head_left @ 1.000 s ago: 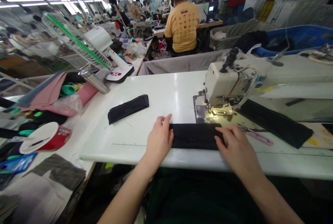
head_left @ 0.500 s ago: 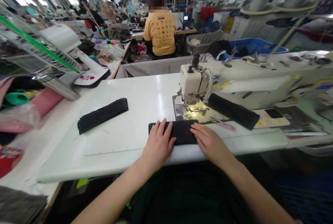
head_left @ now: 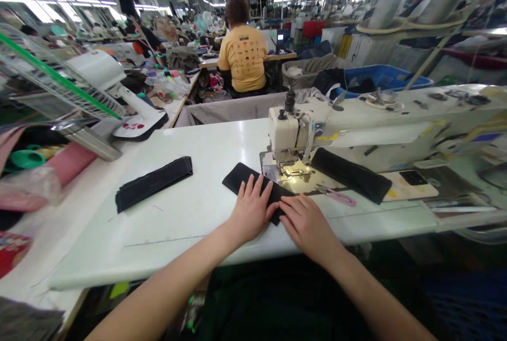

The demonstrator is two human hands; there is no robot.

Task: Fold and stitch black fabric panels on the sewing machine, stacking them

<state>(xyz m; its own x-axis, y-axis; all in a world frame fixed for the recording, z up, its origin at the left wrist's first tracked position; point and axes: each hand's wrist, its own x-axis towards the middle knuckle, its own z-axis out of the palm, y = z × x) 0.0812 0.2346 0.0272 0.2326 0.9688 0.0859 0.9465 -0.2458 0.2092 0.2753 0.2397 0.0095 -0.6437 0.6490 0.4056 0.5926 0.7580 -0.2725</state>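
On the white table (head_left: 214, 143), at seven o'clock from the sewing machine head (head_left: 287, 132), a black cloth strip (head_left: 238, 176) lies slanted, its long axis running ten o'clock to four. The left hand (head_left: 249, 215) rests flat on it, fingers spread, unclenched. The right hand (head_left: 308, 225) touches its four-o'clock end; whether it pinches, I cannot tell. At twelve, a yellow shirt (head_left: 243, 58) carries small, unreadable print. At two, a blue tub (head_left: 396, 73) holds dark cloth (head_left: 361, 86).

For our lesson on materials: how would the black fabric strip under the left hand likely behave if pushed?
The black fabric strip probably slides easily, since the pale tabletop looks glossy. It may bend yet hold its shape, lying flat with straight edges. Looking thin, it's likely light.
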